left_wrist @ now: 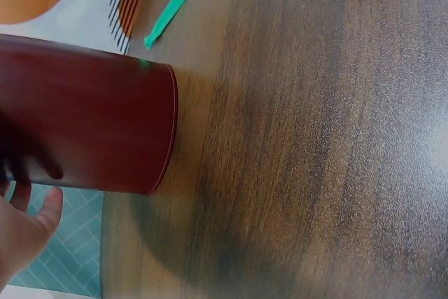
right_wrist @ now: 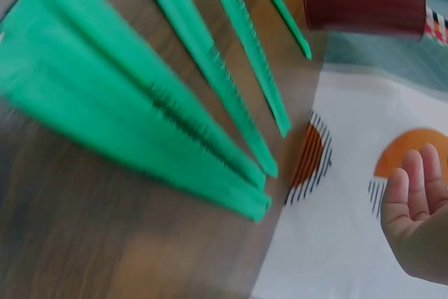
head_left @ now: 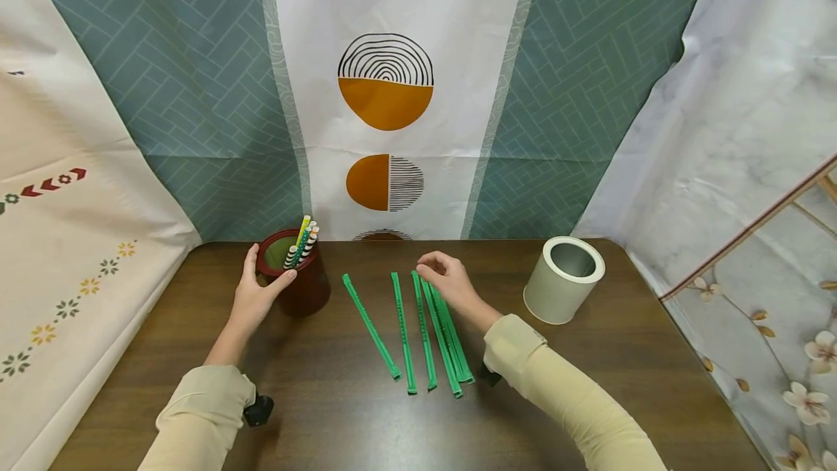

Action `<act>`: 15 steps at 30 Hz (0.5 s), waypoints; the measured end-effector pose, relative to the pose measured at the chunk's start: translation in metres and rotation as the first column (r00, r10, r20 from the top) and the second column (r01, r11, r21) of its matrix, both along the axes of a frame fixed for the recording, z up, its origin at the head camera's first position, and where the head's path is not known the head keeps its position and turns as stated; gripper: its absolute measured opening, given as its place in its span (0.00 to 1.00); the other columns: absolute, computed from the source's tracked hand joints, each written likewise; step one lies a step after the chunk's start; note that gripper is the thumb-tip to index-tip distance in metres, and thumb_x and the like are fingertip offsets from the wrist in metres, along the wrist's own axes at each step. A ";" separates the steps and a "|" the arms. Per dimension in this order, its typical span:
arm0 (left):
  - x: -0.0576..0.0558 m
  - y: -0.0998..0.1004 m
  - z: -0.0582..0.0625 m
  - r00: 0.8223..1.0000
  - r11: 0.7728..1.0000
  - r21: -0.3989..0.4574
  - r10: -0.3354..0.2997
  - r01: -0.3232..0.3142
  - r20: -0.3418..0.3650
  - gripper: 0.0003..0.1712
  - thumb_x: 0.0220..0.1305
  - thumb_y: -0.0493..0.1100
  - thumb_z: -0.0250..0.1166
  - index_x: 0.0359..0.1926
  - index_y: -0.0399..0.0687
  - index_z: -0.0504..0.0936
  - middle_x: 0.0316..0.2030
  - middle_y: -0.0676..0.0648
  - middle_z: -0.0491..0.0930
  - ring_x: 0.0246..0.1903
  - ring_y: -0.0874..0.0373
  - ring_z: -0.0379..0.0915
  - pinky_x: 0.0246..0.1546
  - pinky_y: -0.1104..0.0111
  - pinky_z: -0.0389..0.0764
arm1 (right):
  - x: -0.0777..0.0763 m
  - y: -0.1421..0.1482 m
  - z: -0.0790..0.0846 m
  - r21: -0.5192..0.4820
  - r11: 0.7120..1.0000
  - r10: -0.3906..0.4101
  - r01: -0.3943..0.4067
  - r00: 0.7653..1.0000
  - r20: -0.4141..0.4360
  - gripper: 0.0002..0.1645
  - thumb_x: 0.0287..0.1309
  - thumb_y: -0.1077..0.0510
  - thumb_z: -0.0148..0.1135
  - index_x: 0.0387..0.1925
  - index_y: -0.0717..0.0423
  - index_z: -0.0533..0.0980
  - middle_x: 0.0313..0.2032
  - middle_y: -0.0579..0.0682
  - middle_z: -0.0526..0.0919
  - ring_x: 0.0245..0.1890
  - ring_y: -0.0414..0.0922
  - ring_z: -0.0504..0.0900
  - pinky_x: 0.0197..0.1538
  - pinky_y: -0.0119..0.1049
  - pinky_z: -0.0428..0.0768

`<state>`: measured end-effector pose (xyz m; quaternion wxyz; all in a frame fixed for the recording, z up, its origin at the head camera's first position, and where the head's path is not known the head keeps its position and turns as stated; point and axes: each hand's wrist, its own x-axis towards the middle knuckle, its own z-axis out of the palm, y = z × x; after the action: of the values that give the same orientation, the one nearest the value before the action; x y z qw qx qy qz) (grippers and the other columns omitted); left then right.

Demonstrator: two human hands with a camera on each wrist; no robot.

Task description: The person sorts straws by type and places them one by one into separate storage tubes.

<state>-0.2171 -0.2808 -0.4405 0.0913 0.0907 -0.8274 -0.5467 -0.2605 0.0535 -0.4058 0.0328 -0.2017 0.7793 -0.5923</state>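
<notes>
My left hand [head_left: 251, 300] grips a dark red cylindrical cup [head_left: 309, 295] near its rim, thumb at the front and fingers on the far left side. Several patterned paper straws [head_left: 304, 242] stand tilted in that cup. Several straws in green wrappers lie on the table, a lone slanted green straw [head_left: 370, 327] closest to the cup and an overlapping bunch of green straws [right_wrist: 161, 113] at the right. Over the far ends of the bunch hovers my right hand [head_left: 451, 283], its fingers loosely bent. In the right wrist view that hand holds nothing.
A cream cylindrical canister [head_left: 556, 289] with an open top and grey inside stands at the right of the brown wooden table [head_left: 353, 420]. Patterned cloth [head_left: 386, 224] hangs along the table's back edge, with more cloth at both sides.
</notes>
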 end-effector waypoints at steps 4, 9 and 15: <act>0.000 0.000 0.000 1.000 1.000 -0.001 0.002 -0.002 -0.002 0.53 0.54 0.57 0.60 0.68 0.56 0.33 0.69 0.46 0.35 0.67 0.45 0.32 0.60 0.41 0.42 | 0.002 0.018 0.003 0.028 0.999 -0.026 0.027 1.000 -0.016 0.11 0.57 0.63 0.54 0.39 0.67 0.74 0.35 0.61 0.78 0.30 0.34 0.73 0.35 0.26 0.73; 0.000 0.000 0.000 1.000 1.000 -0.004 0.004 -0.004 -0.004 0.53 0.54 0.57 0.60 0.68 0.56 0.33 0.69 0.45 0.36 0.67 0.45 0.32 0.60 0.41 0.43 | 0.006 0.040 0.011 0.078 0.995 -0.053 0.056 0.998 -0.037 0.11 0.57 0.62 0.54 0.40 0.65 0.74 0.37 0.60 0.78 0.32 0.35 0.74 0.36 0.28 0.73; -0.001 0.000 -0.001 1.000 1.000 0.002 -0.002 0.002 -0.006 0.53 0.54 0.57 0.60 0.68 0.56 0.33 0.69 0.46 0.35 0.67 0.45 0.32 0.60 0.41 0.43 | 0.015 0.064 0.025 0.100 0.985 -0.128 0.141 0.984 -0.126 0.14 0.55 0.61 0.56 0.42 0.66 0.73 0.42 0.62 0.77 0.38 0.47 0.75 0.40 0.33 0.73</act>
<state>-0.2179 -0.2810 -0.4411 0.0931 0.0886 -0.8266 -0.5479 -0.2453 0.1172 -0.3810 -0.0431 -0.1812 0.8228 -0.5370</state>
